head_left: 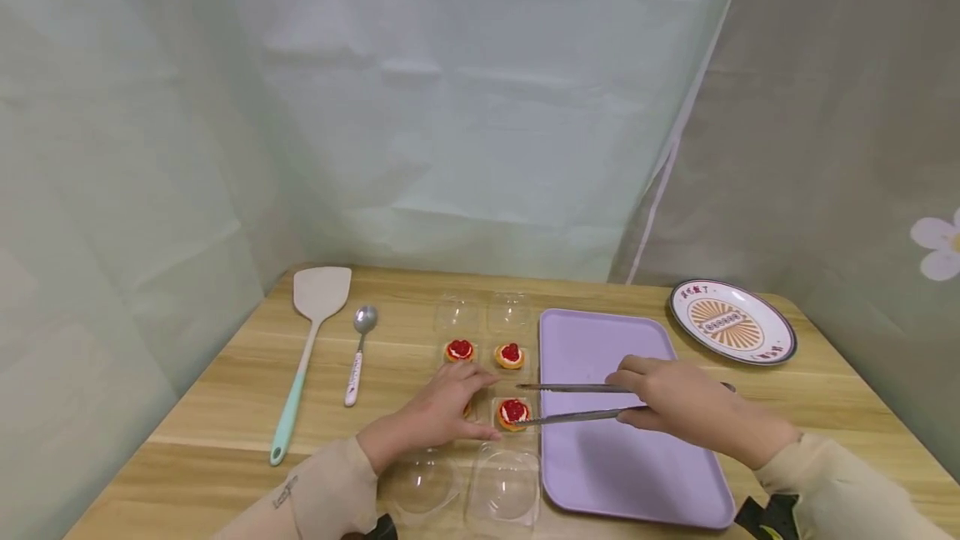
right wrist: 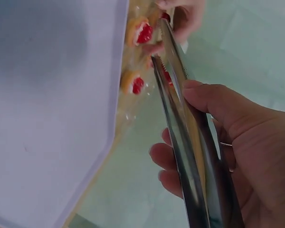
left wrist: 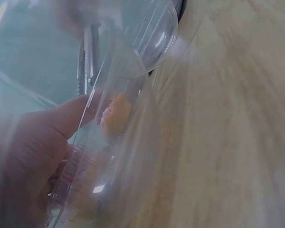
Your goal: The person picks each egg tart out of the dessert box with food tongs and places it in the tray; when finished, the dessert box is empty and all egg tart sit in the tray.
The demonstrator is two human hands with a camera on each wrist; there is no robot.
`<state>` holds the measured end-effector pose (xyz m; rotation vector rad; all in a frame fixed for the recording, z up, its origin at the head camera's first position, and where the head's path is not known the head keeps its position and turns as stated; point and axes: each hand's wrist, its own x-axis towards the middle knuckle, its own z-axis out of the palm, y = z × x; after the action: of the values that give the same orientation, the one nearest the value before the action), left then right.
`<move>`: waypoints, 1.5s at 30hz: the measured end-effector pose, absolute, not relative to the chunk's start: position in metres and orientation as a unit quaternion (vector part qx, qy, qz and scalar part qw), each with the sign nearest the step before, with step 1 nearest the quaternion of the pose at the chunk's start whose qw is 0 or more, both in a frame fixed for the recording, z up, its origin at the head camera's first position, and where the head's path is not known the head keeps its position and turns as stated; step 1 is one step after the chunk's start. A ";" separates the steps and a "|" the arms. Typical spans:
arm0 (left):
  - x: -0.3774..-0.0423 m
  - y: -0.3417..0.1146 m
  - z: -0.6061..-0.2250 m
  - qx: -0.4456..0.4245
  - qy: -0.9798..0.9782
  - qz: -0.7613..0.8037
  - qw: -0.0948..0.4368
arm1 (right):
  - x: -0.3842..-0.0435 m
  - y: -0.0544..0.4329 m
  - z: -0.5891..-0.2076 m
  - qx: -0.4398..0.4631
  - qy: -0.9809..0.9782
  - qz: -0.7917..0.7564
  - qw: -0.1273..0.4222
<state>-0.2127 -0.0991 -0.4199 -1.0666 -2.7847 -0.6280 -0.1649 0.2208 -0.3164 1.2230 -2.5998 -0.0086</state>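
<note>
My left hand (head_left: 438,408) rests over the clear plastic clamshell boxes (head_left: 504,515), thumb and forefinger spread at their edges. Under it, one small tart (head_left: 467,409) is mostly hidden. Beside the thumb sits a red-topped tart (head_left: 513,412) in its own compartment. Two more, a left tart (head_left: 459,350) and a right tart (head_left: 511,356), lie farther back. My right hand (head_left: 675,397) grips metal tongs (right wrist: 173,118) between thumb and fingers, arms spread apart. In the head view the lower arm's tip overlaps the near right tart; nothing is clamped between the tips.
A lilac tray (head_left: 600,348) lies under the tongs, right of the boxes. Behind it on the right is a patterned plate (head_left: 753,340). To the left lie a spatula (head_left: 303,373) with a mint handle and a spoon (head_left: 365,320). Cloth curtains (head_left: 450,107) surround the wooden table (head_left: 217,407).
</note>
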 end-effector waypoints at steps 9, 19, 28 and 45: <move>-0.212 -0.098 -0.418 -0.342 -0.916 -0.206 0.034 | -0.166 0.210 -0.324 0.406 -0.905 -0.038 0.123; -0.212 -0.099 -0.418 -0.345 -0.915 -0.204 0.039 | -0.172 0.205 -0.320 0.428 -0.896 -0.029 0.115; -0.211 -0.098 -0.418 -0.345 -0.915 -0.205 0.037 | -0.170 0.206 -0.321 0.421 -0.900 -0.026 0.109; -0.212 -0.098 -0.419 -0.348 -0.915 -0.202 0.043 | -0.167 0.216 -0.315 0.377 -0.920 0.004 0.109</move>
<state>-0.2121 -0.0983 -0.4193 -1.0640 -2.7971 -0.6173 -0.1667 0.2163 -0.3154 1.1098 -2.7039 0.0114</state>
